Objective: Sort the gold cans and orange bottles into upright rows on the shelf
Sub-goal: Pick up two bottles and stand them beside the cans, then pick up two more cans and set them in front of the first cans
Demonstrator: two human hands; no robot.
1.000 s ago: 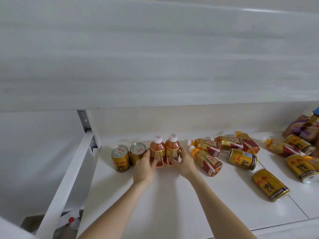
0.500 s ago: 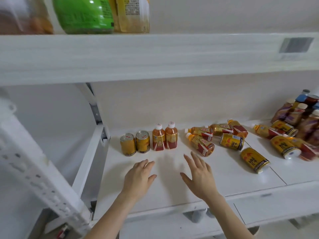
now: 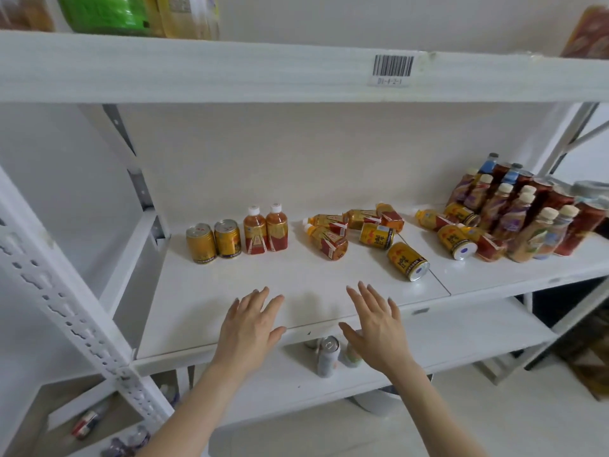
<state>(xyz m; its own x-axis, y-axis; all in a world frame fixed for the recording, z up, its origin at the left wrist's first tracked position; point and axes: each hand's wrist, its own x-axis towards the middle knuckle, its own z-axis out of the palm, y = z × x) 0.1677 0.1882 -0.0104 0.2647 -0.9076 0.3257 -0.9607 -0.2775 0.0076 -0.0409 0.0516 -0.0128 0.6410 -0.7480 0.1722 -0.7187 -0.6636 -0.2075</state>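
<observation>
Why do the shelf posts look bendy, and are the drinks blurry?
Head view: the wide lens bows the left post and the top shelf edge; the upright cans and bottles look fairly sharp, while the green bottle up top is smeared; light is soft, with faint shadows under the left hand and right hand.

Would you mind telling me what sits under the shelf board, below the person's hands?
A silver can and a pale bottle stand there; the shelf board and the right hand cover anything further back.
</observation>
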